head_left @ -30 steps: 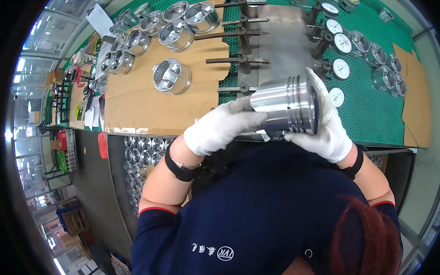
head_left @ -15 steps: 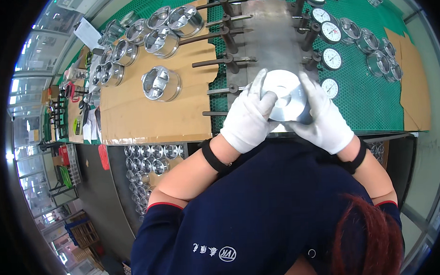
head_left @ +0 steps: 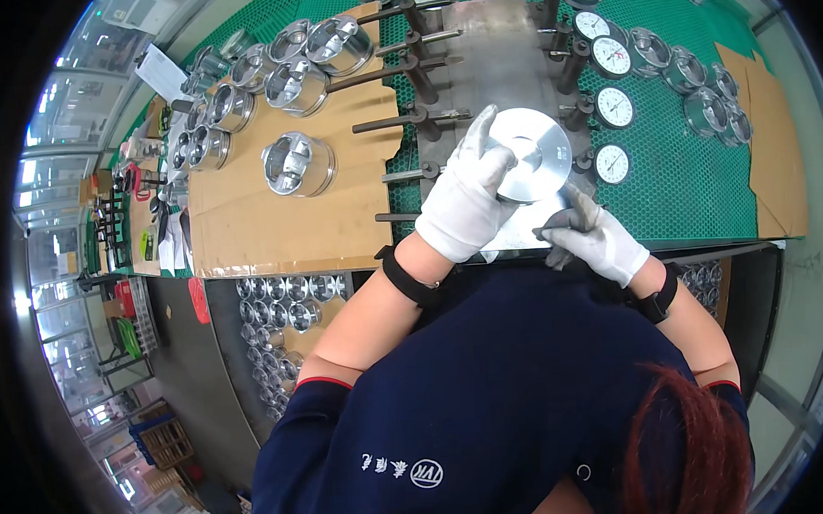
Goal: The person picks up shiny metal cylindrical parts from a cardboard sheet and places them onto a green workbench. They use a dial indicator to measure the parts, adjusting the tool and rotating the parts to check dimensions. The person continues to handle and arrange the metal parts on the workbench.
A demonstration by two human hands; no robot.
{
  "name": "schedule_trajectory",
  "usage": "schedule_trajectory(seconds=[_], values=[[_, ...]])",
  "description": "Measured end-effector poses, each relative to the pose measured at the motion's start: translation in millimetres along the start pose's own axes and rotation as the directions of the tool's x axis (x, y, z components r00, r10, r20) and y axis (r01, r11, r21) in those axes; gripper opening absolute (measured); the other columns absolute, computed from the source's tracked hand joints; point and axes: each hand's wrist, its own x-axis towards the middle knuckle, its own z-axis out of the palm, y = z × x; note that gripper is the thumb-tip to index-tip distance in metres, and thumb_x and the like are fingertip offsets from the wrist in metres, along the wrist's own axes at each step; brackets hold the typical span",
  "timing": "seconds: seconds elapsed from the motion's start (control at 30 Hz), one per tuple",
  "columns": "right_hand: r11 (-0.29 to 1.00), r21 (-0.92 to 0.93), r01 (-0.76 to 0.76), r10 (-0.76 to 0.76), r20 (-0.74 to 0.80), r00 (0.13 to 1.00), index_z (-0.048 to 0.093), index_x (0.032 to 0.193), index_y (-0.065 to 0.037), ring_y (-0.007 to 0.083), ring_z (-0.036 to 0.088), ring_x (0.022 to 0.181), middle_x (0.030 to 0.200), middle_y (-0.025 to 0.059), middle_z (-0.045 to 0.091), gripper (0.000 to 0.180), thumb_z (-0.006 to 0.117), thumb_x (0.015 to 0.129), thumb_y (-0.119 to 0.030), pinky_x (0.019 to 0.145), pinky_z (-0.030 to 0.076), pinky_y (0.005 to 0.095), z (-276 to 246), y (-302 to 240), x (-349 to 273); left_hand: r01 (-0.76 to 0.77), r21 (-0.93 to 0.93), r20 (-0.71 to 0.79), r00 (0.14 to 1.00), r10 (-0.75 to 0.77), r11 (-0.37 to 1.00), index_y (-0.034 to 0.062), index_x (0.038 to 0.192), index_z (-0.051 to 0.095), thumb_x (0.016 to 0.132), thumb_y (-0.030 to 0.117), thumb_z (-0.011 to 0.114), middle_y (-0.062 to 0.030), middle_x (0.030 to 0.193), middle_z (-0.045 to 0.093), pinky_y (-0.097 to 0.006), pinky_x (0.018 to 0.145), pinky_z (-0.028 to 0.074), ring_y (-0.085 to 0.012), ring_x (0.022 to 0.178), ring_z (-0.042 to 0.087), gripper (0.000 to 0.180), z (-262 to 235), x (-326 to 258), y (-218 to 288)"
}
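A round silver piston sits crown up over the near part of a grey metal plate. My left hand, in a white glove, grips its left side, with the thumb lying on the crown and a finger along the far left rim. Just off the piston's near right edge, my right hand is gloved too, its fingertips darkened. Its fingers are bent and apart with nothing visible in them. The piston's underside is hidden.
Dial gauges on black stands line the plate's right side; clamp rods line its left. Several pistons stand on the cardboard at left, one piston apart. More pistons rest on the green mat at right.
My right hand has let go of the piston's right side and drawn back toward me. The piston and my left hand have shifted slightly away from me.
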Motion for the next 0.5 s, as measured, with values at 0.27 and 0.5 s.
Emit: schedule_trajectory(seconds=[0.27,0.5], values=[[0.994,0.105,0.017,-0.018,0.017,1.0,0.001,0.161,-0.002,0.0195,0.07,0.072,0.106,0.0151,0.066,0.094,0.067,0.094,-0.01,0.062,0.06,0.0307,-3.3,6.6,5.5,-0.018,0.02,-0.02,1.0,0.018,1.0,0.0053,0.098,0.055,0.055,0.005,0.089,-0.0372,0.145,0.041,-0.048,0.097,0.053,-0.0515,0.13,0.05,0.055,0.6,1.9,0.1],[0.997,0.075,-0.013,0.015,-0.019,1.0,0.004,0.161,-0.003,0.0193,0.07,0.074,0.107,0.016,0.066,0.092,0.067,0.094,-0.011,0.064,0.06,0.0303,-0.8,3.5,3.9,-0.019,0.052,-0.029,0.999,0.021,0.998,0.0056,0.099,0.055,0.058,0.005,0.086,-0.0361,0.142,0.045,-0.047,0.095,0.054,-0.0496,0.123,0.056,0.051,0.7,3.6,2.2]])
